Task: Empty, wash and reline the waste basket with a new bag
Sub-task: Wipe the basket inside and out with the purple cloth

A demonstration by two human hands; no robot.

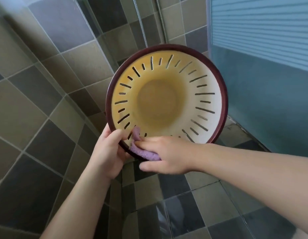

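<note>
The waste basket (208, 107) is a round, cream-yellow plastic bin with slits in its wall and a dark maroon rim. It is tilted with its open mouth facing me, and its inside holds no bag. My left hand (108, 152) grips the near left part of the rim, thumb inside. My right hand (167, 154) presses a purple cloth (141, 152) against the near rim and inner wall, with the cloth folded over the edge.
Grey and olive tiles cover the wall (46, 83) on the left and the floor (193, 213) below. A metal shower hose (141, 23) hangs behind the basket. A frosted blue glass panel (262, 57) stands on the right.
</note>
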